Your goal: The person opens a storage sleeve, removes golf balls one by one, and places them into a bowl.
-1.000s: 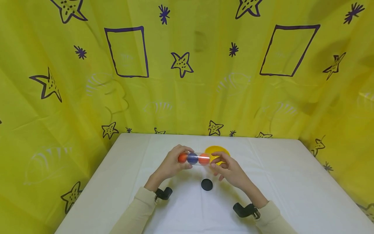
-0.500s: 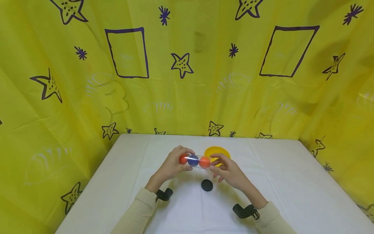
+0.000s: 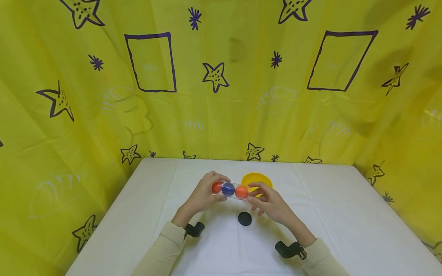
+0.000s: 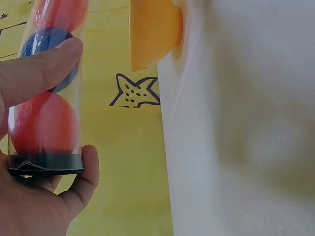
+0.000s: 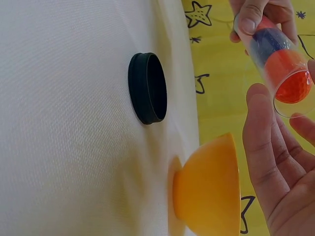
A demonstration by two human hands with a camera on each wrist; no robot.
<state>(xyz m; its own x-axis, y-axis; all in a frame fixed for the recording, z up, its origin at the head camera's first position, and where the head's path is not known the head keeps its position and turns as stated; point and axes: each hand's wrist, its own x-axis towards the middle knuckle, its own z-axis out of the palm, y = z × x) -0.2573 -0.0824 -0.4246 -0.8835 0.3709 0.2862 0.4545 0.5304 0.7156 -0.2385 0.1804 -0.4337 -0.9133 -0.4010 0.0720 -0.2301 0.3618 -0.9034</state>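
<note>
My left hand [image 3: 204, 191] grips a clear plastic tube [image 4: 75, 115] above the table, its thumb lying across the wall. Inside the tube sit a red ball [image 4: 44, 125], a dark blue ball [image 3: 228, 189] and an orange-red ball [image 5: 295, 87] in a row. A black cap [image 4: 47, 163] closes the end in the left palm. The other end is uncapped and tilts slightly down to the right. There my right hand [image 3: 271, 201] pinches the rim between thumb and forefinger, its other fingers loosely bent. Below, a black lid [image 3: 244, 218] rests on the table, hollow side showing in the right wrist view.
A yellow bowl [image 3: 257, 177] stands behind the right hand, partly covered by it in the head view. The white-covered table [image 3: 145, 230] ends at a yellow curtain [image 3: 214, 115] printed with stars. Both wrists carry black camera mounts [image 3: 289, 249].
The tube's uncapped end has dipped slightly to the right, and my right thumb and forefinger have come onto it. The lid and bowl stay where they were.
</note>
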